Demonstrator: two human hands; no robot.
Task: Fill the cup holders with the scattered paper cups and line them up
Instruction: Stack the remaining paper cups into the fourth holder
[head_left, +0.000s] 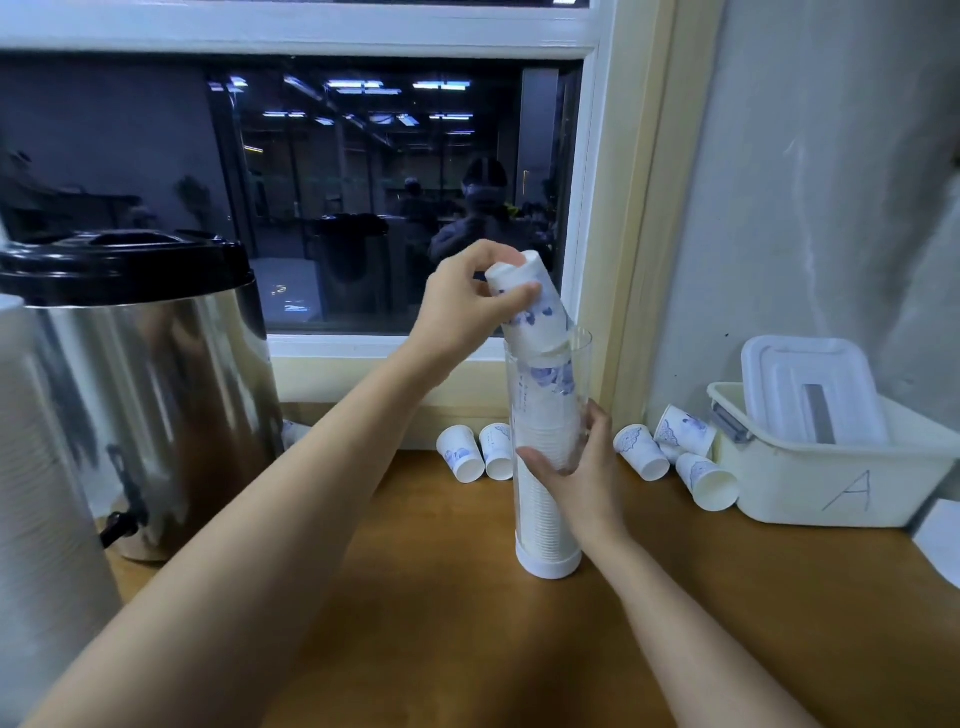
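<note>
While the clear plastic cup holder stands upright on its white base near the middle of the wooden counter, the right hand grips it about halfway up, fingers and thumb curled round the tube. Inside, a dense stack of white cups fills the tube from the base to above that hand, and the topmost one shows a blue floral print.

At the tube's open mouth the left hand pinches an upturned paper cup between thumb and fingers. It is white with blue print and tilted, its bottom pointing up toward the window and its rim just inside the mouth. Whether it is one cup or a few nested together cannot be told.

Open counter lies in front of the holder, toward the viewer, between the two forearms. Behind the holder the counter ends at the window ledge and the wall.

Two loose cups rest just left of the holder, close to the back edge. Several more scattered cups lie on their sides to the right, crowded between the holder and a cream bin marked with the letter A. A white lid stands on edge inside the bin, which sits by the right-hand wall. A steel urn with a black top and a small tap stands at the left, well apart from the holder. A pale ribbed shape fills the left edge, too blurred to name.
</note>
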